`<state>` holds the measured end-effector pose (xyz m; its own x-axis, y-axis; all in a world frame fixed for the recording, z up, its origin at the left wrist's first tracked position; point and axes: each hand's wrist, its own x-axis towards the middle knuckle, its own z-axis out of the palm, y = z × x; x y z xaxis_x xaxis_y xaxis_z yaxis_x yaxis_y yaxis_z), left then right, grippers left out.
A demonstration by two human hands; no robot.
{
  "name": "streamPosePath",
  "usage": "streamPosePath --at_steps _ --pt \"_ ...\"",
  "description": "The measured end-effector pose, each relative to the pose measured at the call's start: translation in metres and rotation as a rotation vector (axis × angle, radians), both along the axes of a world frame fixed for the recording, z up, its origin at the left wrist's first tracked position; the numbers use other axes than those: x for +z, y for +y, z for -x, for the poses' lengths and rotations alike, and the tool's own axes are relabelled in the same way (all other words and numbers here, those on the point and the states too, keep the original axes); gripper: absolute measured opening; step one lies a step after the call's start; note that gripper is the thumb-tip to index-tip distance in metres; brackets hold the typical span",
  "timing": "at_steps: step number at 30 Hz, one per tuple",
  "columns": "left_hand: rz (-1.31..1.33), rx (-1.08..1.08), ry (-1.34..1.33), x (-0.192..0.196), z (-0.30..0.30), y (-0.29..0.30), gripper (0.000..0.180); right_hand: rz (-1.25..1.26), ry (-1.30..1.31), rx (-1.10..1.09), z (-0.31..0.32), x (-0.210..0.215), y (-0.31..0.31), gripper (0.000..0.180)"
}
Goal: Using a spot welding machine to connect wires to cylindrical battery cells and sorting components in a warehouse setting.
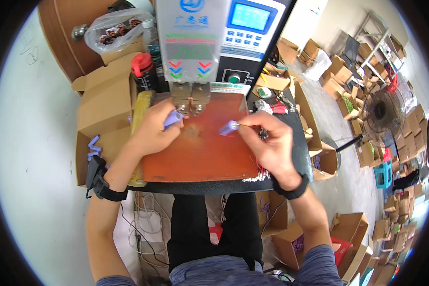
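In my left hand (159, 127) is a purple cylindrical battery cell (173, 118), its end turned up close under the two metal electrodes (190, 106) of a spot welder (190, 43). Whether that cell touches them I cannot tell. My right hand (270, 140) pinches something thin at the end of a second purple battery cell (229, 127), which is tilted above the orange-brown work mat (200, 159). Motion blurs this cell slightly. Small white and red parts (258, 177) lie by the mat's right front corner, partly under my right hand.
An open cardboard box (102, 125) with several purple cells stands left of the mat. Behind it are a red-lidded bottle (144, 71) and a plastic bag (117, 31). Red and white leads (271, 107) lie at the right. A fan (380, 112) and many cartons stand further right.
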<state>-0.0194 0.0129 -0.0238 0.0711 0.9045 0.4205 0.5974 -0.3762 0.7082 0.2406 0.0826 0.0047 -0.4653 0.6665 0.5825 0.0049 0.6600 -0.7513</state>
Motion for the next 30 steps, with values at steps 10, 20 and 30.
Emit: streamPosePath --at_steps 10,20,30 --pt "0.151 -0.016 -0.299 0.010 -0.004 -0.003 0.029 0.309 -0.776 -0.157 -0.213 0.012 -0.011 0.007" --pt "0.009 0.015 -0.060 0.004 -0.006 -0.001 0.037 0.325 -0.645 -0.303 -0.134 -0.095 0.049 0.018" --pt "-0.021 0.006 -0.009 0.005 -0.002 -0.001 0.024 0.566 -0.691 -0.274 -0.121 -0.081 0.084 0.025"
